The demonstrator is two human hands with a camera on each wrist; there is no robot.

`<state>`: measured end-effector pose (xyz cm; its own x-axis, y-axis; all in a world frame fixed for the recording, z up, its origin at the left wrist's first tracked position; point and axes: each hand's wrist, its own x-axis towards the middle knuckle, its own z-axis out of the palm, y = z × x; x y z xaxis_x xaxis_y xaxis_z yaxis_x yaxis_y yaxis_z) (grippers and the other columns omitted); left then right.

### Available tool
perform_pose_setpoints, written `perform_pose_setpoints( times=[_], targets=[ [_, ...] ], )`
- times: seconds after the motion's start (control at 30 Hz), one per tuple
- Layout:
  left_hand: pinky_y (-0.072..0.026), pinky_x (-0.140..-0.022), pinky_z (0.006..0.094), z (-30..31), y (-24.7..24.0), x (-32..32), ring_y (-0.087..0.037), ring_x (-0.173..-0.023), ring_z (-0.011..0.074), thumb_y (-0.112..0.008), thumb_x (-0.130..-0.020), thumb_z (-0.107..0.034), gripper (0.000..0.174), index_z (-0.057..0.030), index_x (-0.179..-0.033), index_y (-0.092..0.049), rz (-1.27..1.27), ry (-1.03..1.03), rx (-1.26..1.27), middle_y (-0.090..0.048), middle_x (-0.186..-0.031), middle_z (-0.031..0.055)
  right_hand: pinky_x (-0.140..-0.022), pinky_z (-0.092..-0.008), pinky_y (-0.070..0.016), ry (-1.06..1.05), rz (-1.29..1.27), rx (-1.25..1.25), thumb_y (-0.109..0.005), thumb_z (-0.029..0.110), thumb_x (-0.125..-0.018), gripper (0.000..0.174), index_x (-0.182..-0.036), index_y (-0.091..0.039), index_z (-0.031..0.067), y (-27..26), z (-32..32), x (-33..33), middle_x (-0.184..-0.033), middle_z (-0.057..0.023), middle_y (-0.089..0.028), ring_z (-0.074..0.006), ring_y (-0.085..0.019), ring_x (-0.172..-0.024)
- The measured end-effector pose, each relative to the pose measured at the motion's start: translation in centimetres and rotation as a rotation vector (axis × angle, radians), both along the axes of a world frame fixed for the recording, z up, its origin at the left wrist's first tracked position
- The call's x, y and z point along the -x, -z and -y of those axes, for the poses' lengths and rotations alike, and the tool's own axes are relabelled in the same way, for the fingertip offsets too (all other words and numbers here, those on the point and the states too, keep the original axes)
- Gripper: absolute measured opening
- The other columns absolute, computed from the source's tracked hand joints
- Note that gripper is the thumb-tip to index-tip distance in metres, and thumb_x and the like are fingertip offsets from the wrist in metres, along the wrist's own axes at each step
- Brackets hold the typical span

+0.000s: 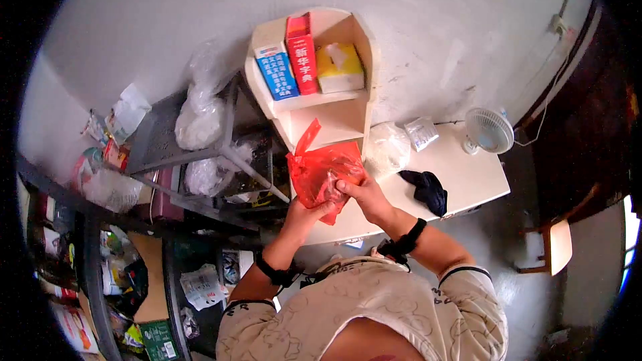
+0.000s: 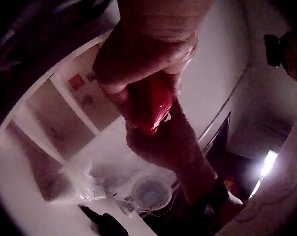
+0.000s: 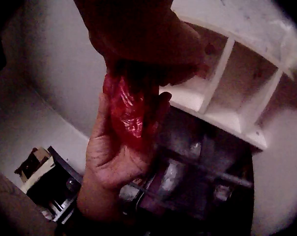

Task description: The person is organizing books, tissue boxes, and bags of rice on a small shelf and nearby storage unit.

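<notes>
Both hands hold a thin red plastic bag [image 1: 311,177] in front of the white desk shelf. A loose handle of the bag sticks up at its upper left. My left hand [image 1: 316,212] grips it from below on the left; in the right wrist view this left hand [image 3: 116,167] cups the crinkled bag [image 3: 131,115] with fingers along its sides. On the right, my right hand [image 1: 366,197] grips the bag with its thumb lying across the front. The bag hides most of its fingers. Something bulges under the film, its kind hidden.
The white shelf [image 1: 321,124] holds a blue book [image 1: 277,75], a red dictionary [image 1: 302,57] and a yellow tissue box [image 1: 340,70]. On the desk [image 1: 478,184] are a dark cloth [image 1: 426,192], clear plastic bags and a small fan [image 1: 489,130]. Cluttered metal racks [image 1: 174,150] stand at left.
</notes>
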<state>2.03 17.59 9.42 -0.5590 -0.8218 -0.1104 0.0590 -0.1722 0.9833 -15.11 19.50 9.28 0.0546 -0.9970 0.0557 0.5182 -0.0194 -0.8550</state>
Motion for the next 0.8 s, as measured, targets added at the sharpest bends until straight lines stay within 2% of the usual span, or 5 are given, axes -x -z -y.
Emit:
perform_pose_setpoints(
  times=[0.17, 0.37, 0.53, 0.63, 0.8],
  targets=[
    [-0.0407, -0.088, 0.0293, 0.3, -0.2, 1.3, -0.050, -0.104, 0.0137, -0.067, -0.075, -0.012, 0.053, -0.0032, -0.122, -0.042, -0.214, -0.063, -0.082, -0.051, -0.116, 0.0041, -0.084, -0.0285, -0.0426, 0.021, -0.082, -0.050, -0.064, 0.021, -0.081, 0.044, -0.117, -0.047, 0.0028, -0.4, -0.6, 1.1, -0.105, -0.0048, -0.057, -0.0125, -0.052, -0.096],
    [-0.0397, -0.090, 0.0296, 0.9, -0.3, 2.6, -0.050, -0.105, 0.0148, -0.065, -0.075, -0.008, 0.052, -0.0032, -0.122, -0.043, -0.313, -0.107, -0.303, -0.052, -0.115, 0.0038, -0.081, -0.0285, -0.0429, 0.002, -0.083, -0.035, -0.039, 0.048, -0.089, 0.056, -0.121, -0.043, 0.0016, 0.9, 0.0, 3.5, -0.110, -0.0072, -0.054, -0.0153, -0.053, -0.097],
    [-0.0409, -0.088, 0.0293, 0.4, -1.9, 3.2, -0.051, -0.102, 0.0148, -0.067, -0.074, -0.006, 0.050, -0.0024, -0.119, -0.047, -0.081, -0.063, -0.038, -0.054, -0.113, 0.0037, -0.084, -0.0328, -0.0434, 0.000, 0.007, 0.019, -0.049, 0.047, -0.085, 0.063, -0.127, -0.036, 0.0017, -0.2, -1.7, 6.8, -0.117, -0.0092, -0.050, -0.0182, -0.051, -0.103],
    [-0.0420, -0.086, 0.0290, -0.1, -1.9, 4.7, -0.052, -0.101, 0.0147, -0.069, -0.074, -0.009, 0.050, -0.0017, -0.118, -0.047, -0.020, 0.060, 0.087, -0.054, -0.112, 0.0039, -0.088, -0.0320, -0.0421, -0.063, -0.083, 0.082, -0.067, 0.028, -0.077, 0.064, -0.126, -0.036, 0.0018, -0.5, -3.6, 7.9, -0.115, -0.0078, -0.052, -0.0171, -0.052, -0.102],
    [-0.0427, -0.085, 0.0290, -0.8, -0.5, 8.6, -0.052, -0.100, 0.0150, -0.076, -0.068, -0.029, 0.063, -0.0018, -0.118, -0.048, -0.120, 0.369, 0.117, -0.055, -0.112, 0.0044, -0.087, -0.0286, -0.0417, 0.216, -0.031, -0.060, -0.066, 0.019, -0.078, 0.050, -0.119, -0.045, 0.0022, -0.2, -9.2, 9.4, -0.109, -0.0042, -0.056, -0.0133, -0.052, -0.099]
  ],
)
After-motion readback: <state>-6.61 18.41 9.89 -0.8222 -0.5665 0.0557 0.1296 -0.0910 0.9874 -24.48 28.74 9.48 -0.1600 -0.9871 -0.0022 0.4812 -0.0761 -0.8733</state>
